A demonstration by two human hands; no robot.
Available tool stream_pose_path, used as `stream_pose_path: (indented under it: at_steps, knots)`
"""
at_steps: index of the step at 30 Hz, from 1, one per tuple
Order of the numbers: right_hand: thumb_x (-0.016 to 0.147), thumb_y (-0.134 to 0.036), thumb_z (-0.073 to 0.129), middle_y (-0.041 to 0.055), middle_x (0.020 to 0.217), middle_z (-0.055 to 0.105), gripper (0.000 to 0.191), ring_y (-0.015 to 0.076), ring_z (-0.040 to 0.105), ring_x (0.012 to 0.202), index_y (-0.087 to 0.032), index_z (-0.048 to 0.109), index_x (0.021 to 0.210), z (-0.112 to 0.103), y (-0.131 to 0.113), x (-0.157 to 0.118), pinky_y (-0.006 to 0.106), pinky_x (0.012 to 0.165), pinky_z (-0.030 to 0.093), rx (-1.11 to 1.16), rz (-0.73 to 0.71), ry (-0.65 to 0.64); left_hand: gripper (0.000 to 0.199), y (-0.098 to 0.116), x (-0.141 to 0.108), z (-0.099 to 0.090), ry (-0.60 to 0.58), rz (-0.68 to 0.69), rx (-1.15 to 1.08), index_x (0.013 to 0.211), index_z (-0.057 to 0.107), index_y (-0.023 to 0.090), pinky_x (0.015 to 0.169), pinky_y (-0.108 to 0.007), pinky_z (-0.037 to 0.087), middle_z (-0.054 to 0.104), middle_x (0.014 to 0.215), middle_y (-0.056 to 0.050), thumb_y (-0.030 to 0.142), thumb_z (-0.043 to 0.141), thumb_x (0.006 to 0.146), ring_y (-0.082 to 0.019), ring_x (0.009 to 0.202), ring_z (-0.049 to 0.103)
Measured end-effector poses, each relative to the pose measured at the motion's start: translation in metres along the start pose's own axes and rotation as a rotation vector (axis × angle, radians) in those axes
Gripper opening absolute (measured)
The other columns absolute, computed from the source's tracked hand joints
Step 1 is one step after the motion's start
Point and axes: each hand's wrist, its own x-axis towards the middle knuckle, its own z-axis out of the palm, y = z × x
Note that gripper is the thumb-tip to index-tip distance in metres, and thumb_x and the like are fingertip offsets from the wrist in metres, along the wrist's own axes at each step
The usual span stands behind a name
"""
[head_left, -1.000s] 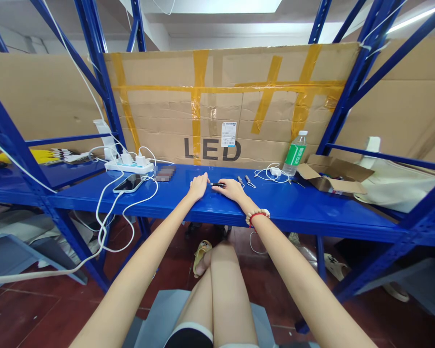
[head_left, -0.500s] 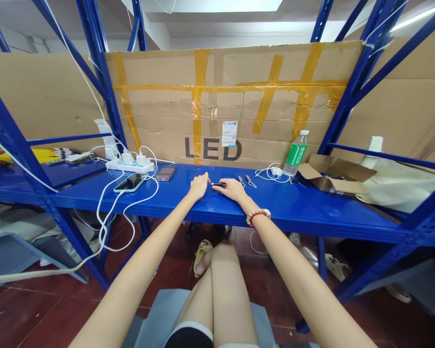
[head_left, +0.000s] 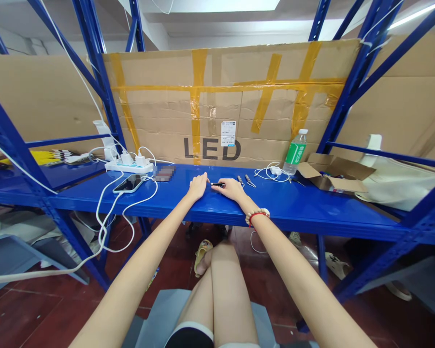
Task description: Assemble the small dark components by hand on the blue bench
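Observation:
Both of my hands rest on the blue table (head_left: pixel 174 200). My right hand (head_left: pixel 232 189) is closed around a small black object (head_left: pixel 218 184), which pokes out at its left side near the thumb. Just left of it lies my left hand (head_left: pixel 198 186), its fingers together and pointing away from me; whether it holds anything is hidden. Two small grey metal clips (head_left: pixel 240 181) (head_left: pixel 250 181) lie behind and to the right of my right hand.
At the left are a white power strip (head_left: pixel 129 166), a phone (head_left: pixel 129 184) and loose white cables. At the right stand a green-labelled bottle (head_left: pixel 296 152), a white charger (head_left: pixel 276 170) and an open cardboard box (head_left: pixel 335 174). A cardboard panel (head_left: pixel 155 116) backs the table.
The whole view has shifted very slightly. My hands and the black object keep the same places on the table.

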Motion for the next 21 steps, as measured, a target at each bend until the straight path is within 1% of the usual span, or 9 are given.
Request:
stream_pose_path:
  at_steps: [5, 13, 21]
  knots:
    - [0.081, -0.058, 0.048, 0.0026, 0.08, 0.069, 0.041, 0.0155, 0.059, 0.074, -0.022, 0.066, 0.078, 0.0003, -0.0001, 0.0001, 0.022, 0.056, 0.031, 0.002, 0.005, 0.004, 0.059, -0.0002, 0.0005, 0.0, -0.002, -0.002, -0.007, 0.077, 0.062, 0.021, 0.094, -0.039, 0.035, 0.064, 0.093, -0.005, 0.039, 0.008, 0.093, -0.022, 0.098, 0.053]
    - [0.083, -0.06, 0.042, 0.0032, 0.081, 0.069, 0.046, 0.0155, 0.06, 0.075, -0.022, 0.067, 0.078, 0.0001, -0.0006, -0.001, 0.022, 0.057, 0.032, -0.004, 0.007, 0.0, 0.058, 0.0001, 0.0004, 0.0007, -0.001, 0.002, -0.014, 0.077, 0.061, 0.02, 0.095, -0.038, 0.034, 0.063, 0.093, -0.006, 0.038, 0.008, 0.093, -0.022, 0.101, 0.052]
    - [0.083, -0.06, 0.042, 0.003, 0.08, 0.069, 0.047, 0.0151, 0.059, 0.074, -0.021, 0.066, 0.077, -0.0014, -0.0021, -0.0009, 0.022, 0.056, 0.031, 0.001, 0.014, -0.005, 0.058, 0.0003, -0.0002, -0.0004, -0.008, 0.005, -0.004, 0.077, 0.061, 0.02, 0.095, -0.039, 0.034, 0.062, 0.092, -0.006, 0.038, 0.008, 0.093, -0.022, 0.1, 0.052]
